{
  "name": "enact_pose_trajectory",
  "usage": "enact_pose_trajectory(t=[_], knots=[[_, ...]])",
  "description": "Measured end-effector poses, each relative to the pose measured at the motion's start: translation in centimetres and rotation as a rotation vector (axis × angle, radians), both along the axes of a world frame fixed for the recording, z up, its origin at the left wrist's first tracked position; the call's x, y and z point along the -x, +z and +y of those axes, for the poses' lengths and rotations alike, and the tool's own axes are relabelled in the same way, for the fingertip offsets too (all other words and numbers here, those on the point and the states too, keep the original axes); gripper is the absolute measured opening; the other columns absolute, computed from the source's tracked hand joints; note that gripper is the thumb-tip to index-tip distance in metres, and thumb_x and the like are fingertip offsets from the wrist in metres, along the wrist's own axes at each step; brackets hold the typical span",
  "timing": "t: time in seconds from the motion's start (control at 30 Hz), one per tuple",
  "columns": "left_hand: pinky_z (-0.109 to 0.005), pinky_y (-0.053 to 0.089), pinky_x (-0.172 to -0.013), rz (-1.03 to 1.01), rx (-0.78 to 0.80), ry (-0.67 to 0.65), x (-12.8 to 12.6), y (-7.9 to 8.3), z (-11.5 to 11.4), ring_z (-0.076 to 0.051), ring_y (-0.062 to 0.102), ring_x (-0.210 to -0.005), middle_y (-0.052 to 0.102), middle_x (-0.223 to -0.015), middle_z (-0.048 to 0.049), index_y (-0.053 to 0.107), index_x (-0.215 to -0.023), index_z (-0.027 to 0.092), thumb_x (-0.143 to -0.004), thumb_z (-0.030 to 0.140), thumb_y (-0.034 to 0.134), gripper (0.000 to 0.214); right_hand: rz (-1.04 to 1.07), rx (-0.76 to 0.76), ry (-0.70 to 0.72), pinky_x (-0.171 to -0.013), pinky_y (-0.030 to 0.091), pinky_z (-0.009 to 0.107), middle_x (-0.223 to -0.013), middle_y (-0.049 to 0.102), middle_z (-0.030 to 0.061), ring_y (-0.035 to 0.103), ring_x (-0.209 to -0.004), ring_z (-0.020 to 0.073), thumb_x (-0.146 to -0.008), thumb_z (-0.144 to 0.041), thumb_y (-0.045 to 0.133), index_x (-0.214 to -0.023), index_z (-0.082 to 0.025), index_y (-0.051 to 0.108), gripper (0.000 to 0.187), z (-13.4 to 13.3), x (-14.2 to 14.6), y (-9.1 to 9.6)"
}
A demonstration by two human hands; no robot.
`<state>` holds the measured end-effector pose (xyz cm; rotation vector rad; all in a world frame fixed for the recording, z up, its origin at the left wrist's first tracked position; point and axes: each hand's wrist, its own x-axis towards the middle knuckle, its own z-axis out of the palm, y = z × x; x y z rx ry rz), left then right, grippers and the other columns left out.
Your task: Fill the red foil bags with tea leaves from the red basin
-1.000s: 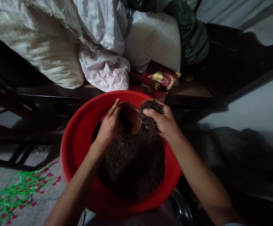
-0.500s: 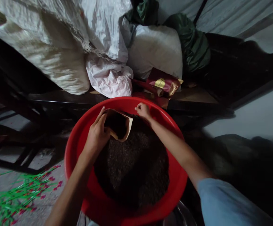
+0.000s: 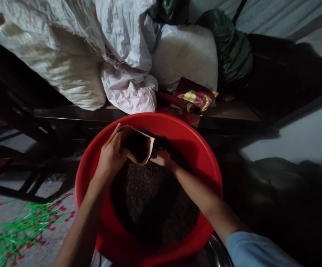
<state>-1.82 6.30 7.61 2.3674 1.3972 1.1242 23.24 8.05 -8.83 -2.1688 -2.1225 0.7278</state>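
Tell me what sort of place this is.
Probably a storeroom or small packing space for loose tea. Stuffed white sacks pile on a dark bench, a red basin holds dark dried leaves, and red-and-gold packets lie behind it.

White sacks [image 3: 66, 66] and a green bag [image 3: 233, 48] crowd a dark bench [image 3: 227, 111]; green plastic strips [image 3: 24, 226] litter the floor.

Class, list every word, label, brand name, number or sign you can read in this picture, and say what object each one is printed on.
No text can be read anywhere.
Red and gold packet on the bench: a yellow label patch shows, but its print is too small and blurred to read.
Brown paper bag held by the left hand: no print visible.
Red basin and white sacks: no lettering visible.
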Motion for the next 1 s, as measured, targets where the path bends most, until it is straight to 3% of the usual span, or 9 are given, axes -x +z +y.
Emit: enact_pose_trajectory(t=[0.13, 0.27, 0.4, 0.53, 0.6, 0.73, 0.87, 0.93, 1.0], knots=[[-0.048, 0.046, -0.126, -0.029, 0.023, -0.013, -0.8, -0.1, -0.7, -0.031, 0.056, -0.145, 0.047, -0.166, -0.0126, 0.058, -0.144, 0.016, -0.076, 0.001, 0.056, 0.069, 0.111, -0.032, -0.106, -0.11, 0.05, 0.044, -0.149, 0.059, 0.0123, 0.067, -0.125, 0.0313, -0.085, -0.034, 0.077, -0.139, -0.031, 0.068, 0.055, -4.8, -1.1, 0.2], [-0.046, 0.052, -0.121, -0.01, 0.047, -0.065, -2.0, -0.5, -1.3, -0.033, 0.054, -0.147, 0.043, -0.167, -0.0155, 0.057, -0.144, 0.014, -0.075, 0.0, 0.056, 0.07, 0.292, -0.063, -0.195, -0.108, 0.053, 0.041, -0.121, 0.076, 0.009, 0.071, -0.117, 0.0299, -0.068, -0.021, 0.086, -0.115, -0.022, 0.078, 0.048, -8.3, -2.3, 1.9], [-0.04, 0.055, -0.118, -0.016, 0.025, -0.126, -3.3, -0.9, -1.2, -0.03, 0.056, -0.145, 0.042, -0.167, -0.0206, 0.055, -0.144, 0.007, -0.074, -0.003, 0.053, 0.07, 0.544, -0.187, -0.33, -0.086, 0.061, 0.033, -0.104, 0.079, 0.0048, 0.074, -0.094, 0.0214, -0.078, -0.027, 0.072, -0.121, -0.018, 0.072, 0.044, -10.1, -3.9, 6.8], [-0.042, 0.049, -0.124, -0.009, 0.027, -0.182, -4.7, -0.8, -0.5, -0.03, 0.051, -0.149, 0.041, -0.167, -0.0224, 0.053, -0.145, 0.006, -0.074, -0.003, 0.052, 0.071, 1.055, -0.417, -0.522, -0.07, 0.059, 0.03, -0.087, 0.075, 0.0002, 0.069, -0.072, 0.017, -0.075, -0.04, 0.077, -0.104, -0.019, 0.072, 0.036, -9.0, -3.8, 13.7], [-0.045, 0.045, -0.127, 0.013, 0.045, -0.243, -5.4, -0.6, -0.1, -0.031, 0.046, -0.153, 0.038, -0.169, -0.0222, 0.052, -0.146, 0.007, -0.073, -0.001, 0.054, 0.073, 1.105, -0.533, -0.425, -0.082, 0.061, 0.034, -0.095, 0.076, 0.0004, 0.072, -0.082, 0.0177, -0.075, -0.038, 0.08, -0.1, -0.022, 0.073, 0.031, -7.4, -2.7, 16.7], [-0.044, 0.04, -0.13, 0.046, 0.084, -0.29, -6.1, 0.0, 0.7, -0.032, 0.04, -0.156, 0.034, -0.171, -0.0217, 0.05, -0.147, 0.007, -0.073, 0.004, 0.058, 0.075, 0.744, -0.643, -0.037, -0.108, 0.055, 0.043, -0.118, 0.076, 0.0018, 0.071, -0.111, 0.0213, -0.076, -0.024, 0.081, -0.115, -0.026, 0.074, 0.04, -3.8, -1.4, 20.6], [-0.045, 0.042, -0.128, 0.04, 0.116, -0.237, -5.4, 0.4, 1.6, -0.033, 0.044, -0.154, 0.035, -0.171, -0.0193, 0.049, -0.15, 0.01, -0.075, 0.008, 0.06, 0.076, 0.622, -0.69, 0.013, -0.092, 0.059, 0.039, -0.12, 0.074, 0.0014, 0.071, -0.092, 0.0173, -0.095, -0.034, 0.065, -0.126, -0.026, 0.072, 0.033, -1.9, -4.3, 20.1], [-0.043, 0.045, -0.126, 0.033, 0.121, -0.197, -4.5, 0.6, 1.7, -0.033, 0.046, -0.153, 0.036, -0.171, -0.0184, 0.05, -0.15, 0.01, -0.075, 0.009, 0.061, 0.076, 0.487, -0.677, -0.099, -0.092, 0.058, 0.038, -0.118, 0.075, 0.0038, 0.071, -0.093, 0.0185, -0.104, -0.038, 0.053, -0.126, -0.024, 0.071, 0.032, -1.7, -6.8, 17.5], [-0.043, 0.047, -0.125, 0.029, 0.119, -0.164, -3.6, 0.7, 1.6, -0.033, 0.048, -0.151, 0.036, -0.171, -0.018, 0.051, -0.149, 0.01, -0.075, 0.009, 0.062, 0.076, 0.25, -0.504, -0.193, -0.103, 0.053, 0.041, -0.123, 0.074, 0.0091, 0.07, -0.11, 0.0238, -0.108, -0.039, 0.043, -0.129, -0.021, 0.07, 0.038, -1.7, -8.8, 13.4]])
